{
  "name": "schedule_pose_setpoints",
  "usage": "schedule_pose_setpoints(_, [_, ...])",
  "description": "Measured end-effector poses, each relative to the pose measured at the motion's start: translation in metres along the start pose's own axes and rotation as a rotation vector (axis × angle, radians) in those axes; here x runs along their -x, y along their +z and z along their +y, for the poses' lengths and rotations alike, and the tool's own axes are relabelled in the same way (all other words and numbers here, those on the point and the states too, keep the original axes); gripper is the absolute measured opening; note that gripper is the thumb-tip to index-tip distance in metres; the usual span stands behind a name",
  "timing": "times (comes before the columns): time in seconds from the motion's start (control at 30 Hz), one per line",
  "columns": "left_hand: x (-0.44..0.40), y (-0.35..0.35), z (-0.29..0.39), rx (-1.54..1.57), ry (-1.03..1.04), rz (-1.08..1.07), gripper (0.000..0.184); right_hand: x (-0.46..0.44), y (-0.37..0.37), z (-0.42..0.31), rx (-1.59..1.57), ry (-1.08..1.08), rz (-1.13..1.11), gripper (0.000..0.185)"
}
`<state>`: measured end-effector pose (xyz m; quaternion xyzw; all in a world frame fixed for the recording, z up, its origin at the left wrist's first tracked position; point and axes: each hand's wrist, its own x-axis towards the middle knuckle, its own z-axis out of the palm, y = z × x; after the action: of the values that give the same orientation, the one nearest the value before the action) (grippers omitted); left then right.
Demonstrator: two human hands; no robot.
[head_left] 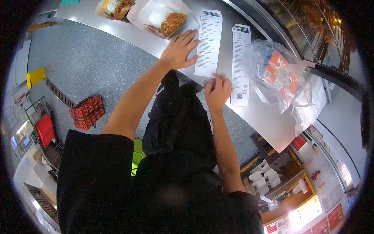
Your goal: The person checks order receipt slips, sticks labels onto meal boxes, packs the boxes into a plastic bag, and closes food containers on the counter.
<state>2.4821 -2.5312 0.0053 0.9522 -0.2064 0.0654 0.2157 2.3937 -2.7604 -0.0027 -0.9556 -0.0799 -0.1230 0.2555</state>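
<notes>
My left hand [180, 51] lies with spread fingers on the steel counter [117, 29], its fingertips against the left edge of a long printed receipt [208, 45]. Just below that receipt's lower end is my right hand [219, 93], with fingers bent but apart at the counter's edge and nothing seen in them. A second receipt [240, 64] lies to the right of it. Above my left hand stands an open paper box [142, 15] holding a browned, crumbed piece of food [173, 24] and something white and rounded [159, 16].
Another open food box [102, 9] stands at the far left. Right of the receipts lies a clear plastic bag [269, 78] with an orange-printed item inside. A glass-fronted cabinet [311, 31] borders the counter. Red crates [87, 113] stand on the speckled floor [78, 62].
</notes>
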Motion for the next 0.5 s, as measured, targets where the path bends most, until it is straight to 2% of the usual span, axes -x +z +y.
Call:
schedule_pose_setpoints(0.33, [0.0003,-0.0008,0.0002,0.019,0.008,0.015,0.054,0.0014,-0.0017,-0.0012,-0.009,0.028,-0.02,0.027])
schedule_pose_setpoints(0.43, [0.0029,-0.0018,-0.0009,0.04,0.006,-0.006,0.055,-0.0008,-0.0034,-0.0023,0.004,-0.038,0.021,0.028])
schedule_pose_setpoints(0.5, [0.0028,-0.0021,-0.0037,0.056,0.016,0.007,0.056,-0.0019,-0.0039,0.0034,-0.13,0.002,-0.007,0.026])
